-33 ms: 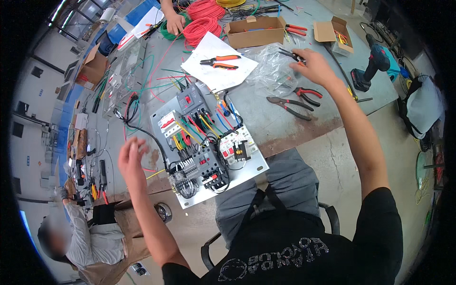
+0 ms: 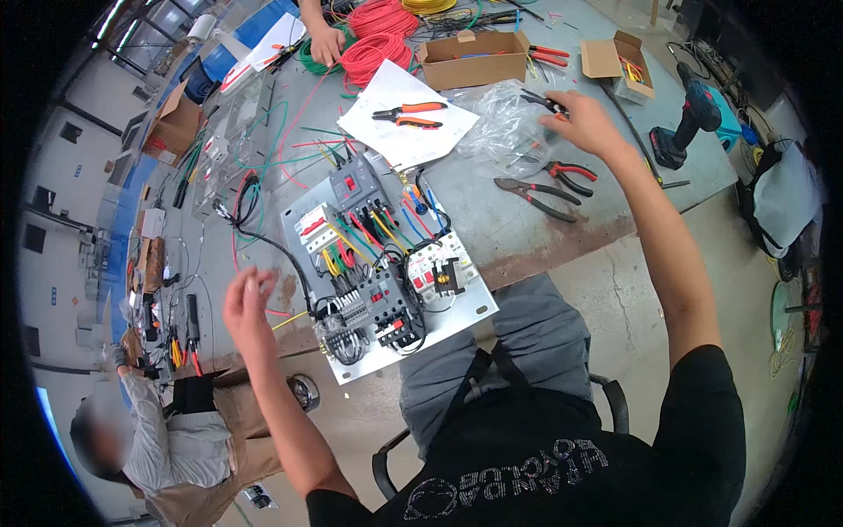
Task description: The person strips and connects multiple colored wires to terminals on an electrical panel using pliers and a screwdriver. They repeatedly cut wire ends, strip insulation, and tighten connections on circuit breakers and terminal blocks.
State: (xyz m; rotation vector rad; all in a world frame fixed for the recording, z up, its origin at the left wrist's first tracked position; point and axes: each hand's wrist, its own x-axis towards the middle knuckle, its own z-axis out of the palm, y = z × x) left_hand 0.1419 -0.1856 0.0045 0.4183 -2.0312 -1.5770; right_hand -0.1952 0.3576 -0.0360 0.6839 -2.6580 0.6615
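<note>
My right hand [image 2: 587, 123] reaches over the far right part of the table, its fingers closed on a small dark tool [image 2: 537, 100], perhaps pliers, mostly hidden by the fingers. Beneath it lies a crumpled clear plastic bag [image 2: 500, 132]. My left hand [image 2: 249, 307] hovers left of the wired electrical panel [image 2: 470, 318], fingertips drawn together; whatever they hold, if anything, cannot be made out. Breakers, a contactor [image 2: 384, 294], terminal blocks and coloured wires sit on this metal plate, which overhangs the near table edge. Diagonal cutters [image 2: 536, 198] and red-handled pliers [image 2: 571, 176] lie right of it.
Orange-handled wire strippers [image 2: 411, 114] rest on white paper [image 2: 364, 104]. Behind are red wire coils [image 2: 378, 57], a cardboard box [image 2: 474, 70] and another person's hand [image 2: 327, 44]. A cordless drill [image 2: 689, 123] stands at right. Another person [image 2: 184, 448] is at lower left.
My left hand's fingertips have come closer together and the hand has shifted slightly right. My right hand stays almost in place with the dark tool.
</note>
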